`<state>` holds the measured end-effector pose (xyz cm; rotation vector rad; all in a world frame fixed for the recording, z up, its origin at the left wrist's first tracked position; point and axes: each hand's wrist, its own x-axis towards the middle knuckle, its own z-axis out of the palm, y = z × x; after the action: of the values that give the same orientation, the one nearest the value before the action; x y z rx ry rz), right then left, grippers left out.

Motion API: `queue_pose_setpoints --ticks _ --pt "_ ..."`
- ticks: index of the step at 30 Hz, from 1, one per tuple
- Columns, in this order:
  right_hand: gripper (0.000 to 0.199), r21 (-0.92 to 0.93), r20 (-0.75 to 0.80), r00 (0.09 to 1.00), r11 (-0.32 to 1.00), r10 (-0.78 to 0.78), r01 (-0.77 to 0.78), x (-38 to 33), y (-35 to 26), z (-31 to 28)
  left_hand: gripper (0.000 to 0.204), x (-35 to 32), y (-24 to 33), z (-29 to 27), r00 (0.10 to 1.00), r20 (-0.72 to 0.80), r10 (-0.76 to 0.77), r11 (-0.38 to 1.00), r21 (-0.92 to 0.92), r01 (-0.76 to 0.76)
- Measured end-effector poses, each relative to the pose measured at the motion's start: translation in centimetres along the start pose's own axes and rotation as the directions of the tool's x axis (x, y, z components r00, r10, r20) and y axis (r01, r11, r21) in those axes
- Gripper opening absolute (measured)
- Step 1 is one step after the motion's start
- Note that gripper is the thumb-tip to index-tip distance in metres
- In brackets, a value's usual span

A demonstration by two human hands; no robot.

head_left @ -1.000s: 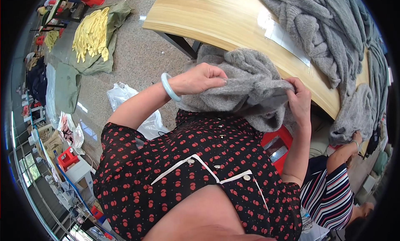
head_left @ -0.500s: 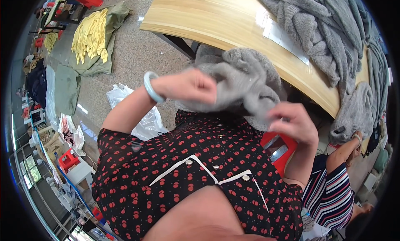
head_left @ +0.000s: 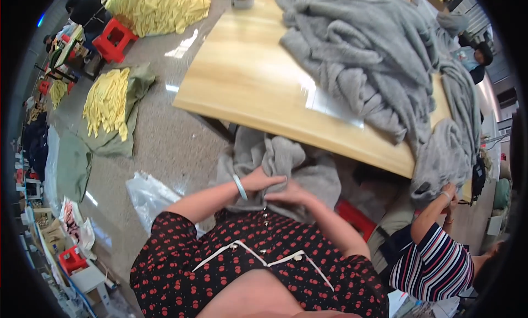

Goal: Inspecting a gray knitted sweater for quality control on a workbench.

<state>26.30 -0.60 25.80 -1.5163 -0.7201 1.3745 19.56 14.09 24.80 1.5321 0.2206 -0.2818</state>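
A crumpled grey fleece garment [head_left: 286,164] lies on my lap, below the near edge of a light wooden table [head_left: 247,81]. My left hand [head_left: 263,180], with a pale bangle on its wrist, presses on the garment with its fingers curled into the cloth. My right hand [head_left: 290,194] lies just beside it, its fingers also on the grey cloth. The two hands touch each other. A big heap of the same grey garments [head_left: 374,59] covers the far right part of the table.
At my right sits a person in a striped top [head_left: 434,263], hands on grey cloth hanging off the table. A red stool [head_left: 355,219] stands under the table. Yellow cloth piles [head_left: 107,100] and a clear plastic bag [head_left: 148,197] lie on the floor at left.
The view tilted up, showing more table. My hands came down from the top of the lifted garment and met low against my body; the garment dropped onto my lap.
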Motion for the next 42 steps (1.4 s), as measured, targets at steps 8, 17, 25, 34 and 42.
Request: queue_pose_setpoints --ticks 8,17,25,34,42 --pt "0.119 -0.021 -0.331 0.928 0.985 -0.17 0.172 -7.6 -4.0 -1.1 0.055 -0.4 10.3 -1.0 0.997 0.071 -0.026 0.88 -0.472 0.057" --pt "0.07 0.582 -0.525 0.848 0.698 -0.068 0.416 -8.8 -5.4 -0.7 0.064 -1.9 21.7 6.7 0.8 0.506 0.323 0.899 -0.428 -0.093" --pt "0.066 0.081 -0.749 0.595 0.851 -0.291 0.518 -11.2 -9.9 -3.5 0.058 -1.3 26.7 6.9 0.519 0.345 0.782 0.556 -0.008 -0.831" --pt "0.062 -0.368 -0.639 0.563 0.851 -0.524 0.375 -17.5 -10.1 -6.7 0.088 -0.3 20.6 6.2 0.643 0.311 0.7 0.673 0.013 -0.739" --pt "0.059 -0.694 -0.335 0.646 0.643 -0.686 0.323 -9.0 -17.0 -6.8 0.052 0.3 18.9 3.2 0.844 0.141 0.518 0.819 -0.365 -0.442"
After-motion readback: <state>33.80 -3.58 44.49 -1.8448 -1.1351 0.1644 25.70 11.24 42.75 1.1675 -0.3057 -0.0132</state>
